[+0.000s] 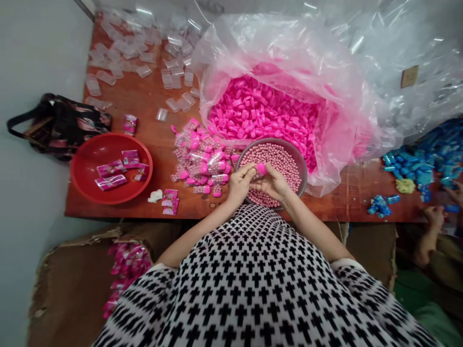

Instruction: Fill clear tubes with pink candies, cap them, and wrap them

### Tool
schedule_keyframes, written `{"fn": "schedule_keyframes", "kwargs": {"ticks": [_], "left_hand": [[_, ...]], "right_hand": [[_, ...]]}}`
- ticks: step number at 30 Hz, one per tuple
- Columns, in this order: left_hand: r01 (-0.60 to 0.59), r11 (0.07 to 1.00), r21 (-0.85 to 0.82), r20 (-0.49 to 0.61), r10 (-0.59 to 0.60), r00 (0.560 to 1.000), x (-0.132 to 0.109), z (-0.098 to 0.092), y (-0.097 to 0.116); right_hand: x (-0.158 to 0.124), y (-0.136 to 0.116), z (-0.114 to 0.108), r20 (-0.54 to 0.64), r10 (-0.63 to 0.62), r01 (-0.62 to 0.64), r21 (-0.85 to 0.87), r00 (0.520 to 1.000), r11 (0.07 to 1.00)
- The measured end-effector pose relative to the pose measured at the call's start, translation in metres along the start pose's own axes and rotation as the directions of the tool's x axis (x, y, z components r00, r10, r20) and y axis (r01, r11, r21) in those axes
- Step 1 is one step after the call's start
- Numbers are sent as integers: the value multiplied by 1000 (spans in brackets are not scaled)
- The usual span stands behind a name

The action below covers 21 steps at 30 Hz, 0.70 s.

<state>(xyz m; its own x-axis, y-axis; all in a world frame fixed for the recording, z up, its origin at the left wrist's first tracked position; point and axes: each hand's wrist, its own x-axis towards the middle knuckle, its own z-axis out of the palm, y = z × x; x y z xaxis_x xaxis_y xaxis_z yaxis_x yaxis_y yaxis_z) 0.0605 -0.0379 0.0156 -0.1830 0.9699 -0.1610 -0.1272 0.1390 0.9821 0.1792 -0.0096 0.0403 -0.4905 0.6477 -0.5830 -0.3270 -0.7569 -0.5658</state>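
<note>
Both my hands meet over the near rim of a metal bowl (302, 166) full of small pink beads. My right hand (274, 183) pinches a pink cap (261, 168) between its fingers. My left hand (239, 183) is closed against it, gripping a small piece that I cannot make out. Just left of the bowl lies a pile of filled clear tubes with pink caps (202, 161). Behind the bowl a large plastic bag (275, 53) holds a heap of loose pink caps (260, 108).
A red basin (85, 168) with several pink packets sits at the left, a dark handbag (58, 123) beyond it. Empty clear tubes (141, 53) scatter the far table. Another person's hands (436, 214) work among blue pieces (423, 161) at right. A cardboard box (72, 284) with pink packets stands below.
</note>
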Motion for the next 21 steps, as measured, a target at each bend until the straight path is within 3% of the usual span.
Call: {"fn": "schedule_keyframes", "kwargs": {"ticks": [3,6,8,11,14,16,19,21], "left_hand": [[12,998,-68,-35,-14,999,11,-15,5],[-82,995,64,-192,93,977,31,-55,9],[-134,959,251,-238,195,952,45,-88,7],[-212,826,522,-162,340,926,54,-114,-1],[-273,778,565,-71,375,924,42,-97,-7],[-311,799,515,48,336,941,27,-67,-10],[-378,801,464,301,259,918,11,-18,-16],[-425,795,433,462,209,862,6,9,-20]], "right_hand": [[-4,-24,-20,-3,-44,42,-187,999,982],[-16,-47,-59,-145,-288,184,-490,947,852],[-28,-53,-86,-161,-390,139,-760,907,635],[-44,-45,-111,-63,-362,-19,-992,930,125],[-51,-28,-112,-74,-270,-159,-938,960,-308],[-52,-18,-106,-125,-246,-232,-851,961,-471],[-54,-14,-102,-183,-218,-273,-809,959,-521],[-56,-17,-104,-157,-239,-249,-867,958,-431]]}}
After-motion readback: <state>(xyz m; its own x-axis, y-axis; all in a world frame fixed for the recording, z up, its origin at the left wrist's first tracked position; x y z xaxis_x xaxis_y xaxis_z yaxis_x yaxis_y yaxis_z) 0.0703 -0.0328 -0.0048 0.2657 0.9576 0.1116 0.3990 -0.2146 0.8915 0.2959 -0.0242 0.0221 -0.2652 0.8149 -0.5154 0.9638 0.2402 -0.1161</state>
